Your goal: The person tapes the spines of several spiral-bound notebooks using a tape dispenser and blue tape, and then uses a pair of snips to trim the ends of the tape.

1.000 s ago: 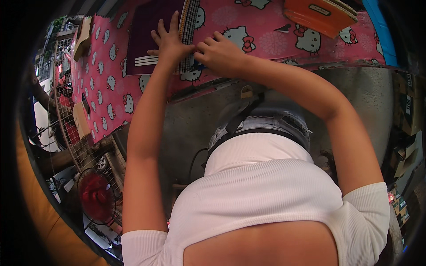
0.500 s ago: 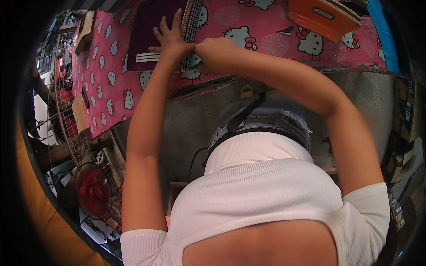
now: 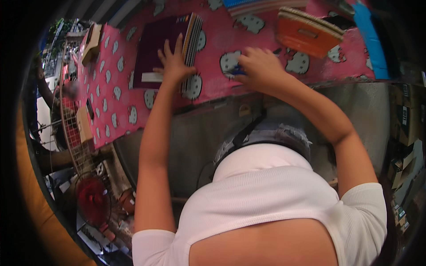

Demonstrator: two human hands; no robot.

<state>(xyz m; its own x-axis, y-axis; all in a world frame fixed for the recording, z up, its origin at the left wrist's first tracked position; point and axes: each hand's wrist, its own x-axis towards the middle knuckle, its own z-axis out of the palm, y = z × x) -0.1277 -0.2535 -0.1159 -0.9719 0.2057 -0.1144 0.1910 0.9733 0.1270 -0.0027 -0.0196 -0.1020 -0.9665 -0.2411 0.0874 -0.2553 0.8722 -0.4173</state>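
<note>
A purple-covered notebook [image 3: 151,48] lies on the pink patterned tablecloth, on top of what look like several stacked notebooks with spiral spines along the right side. My left hand [image 3: 174,66] rests on its cover near the spine, fingers spread. To the right, my right hand [image 3: 264,68] is over the tablecloth, apart from the notebooks, its fingers curled and blurred. A small blue object [image 3: 238,71] shows at its fingertips; its kind is unclear.
An orange pouch-like case [image 3: 306,37] stands beyond my right hand. Further right is a bright blue item [image 3: 372,42]. Blue-and-white striped things [image 3: 259,6] lie at the far edge. Wooden blocks [image 3: 92,42] stand along the table's left side; a red fan [image 3: 93,199] is below left.
My right hand has moved right, away from the notebook spine, with the small blue object. My left hand remains spread on the cover. The view has shifted, showing more of the table's far side.
</note>
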